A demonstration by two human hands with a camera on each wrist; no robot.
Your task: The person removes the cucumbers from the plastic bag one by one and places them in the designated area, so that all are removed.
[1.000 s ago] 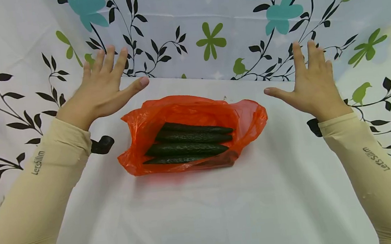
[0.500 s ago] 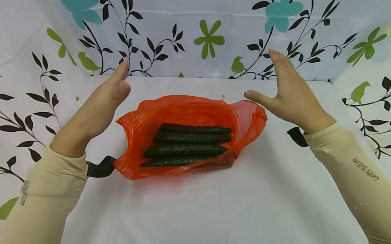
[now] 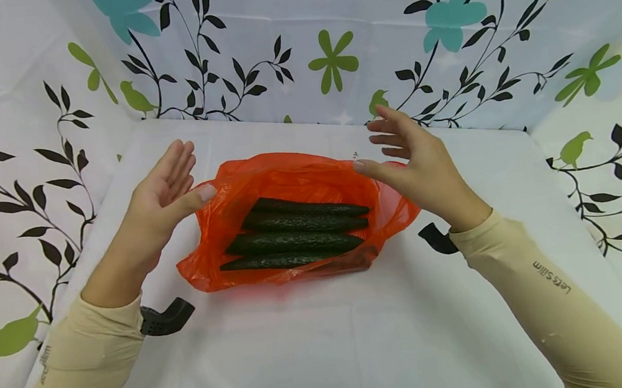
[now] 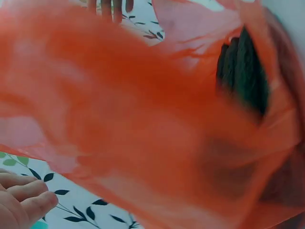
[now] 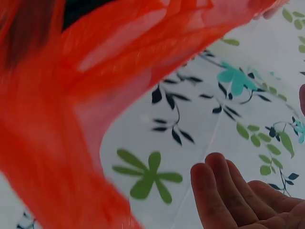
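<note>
An orange-red plastic bag (image 3: 212,272) lies with its mouth spread on the white table, and several dark green cucumbers (image 3: 298,241) lie side by side in it. My left hand (image 3: 150,216) is at the bag's left end, palm turned inward, thumb tip by the bag's edge. Over the bag's right end is my right hand (image 3: 421,168), fingers extended and slightly bent, thumb pointing left. Neither hand holds anything. The left wrist view shows the bag (image 4: 119,119) filling most of the picture, fingers (image 4: 28,198) at lower left. In the right wrist view, extended fingers (image 5: 228,191) are beside the bag.
A white cloth covers the table (image 3: 315,350). Behind it hangs a curtain (image 3: 271,10) printed with leaves, flowers and birds. A black wrist mount (image 3: 168,317) sticks out from the left sleeve, another (image 3: 437,238) from the right.
Both hands have come lower and nearer the bag, the right one moving left over its right end. The left palm has turned inward. The cucumbers have stayed in the bag.
</note>
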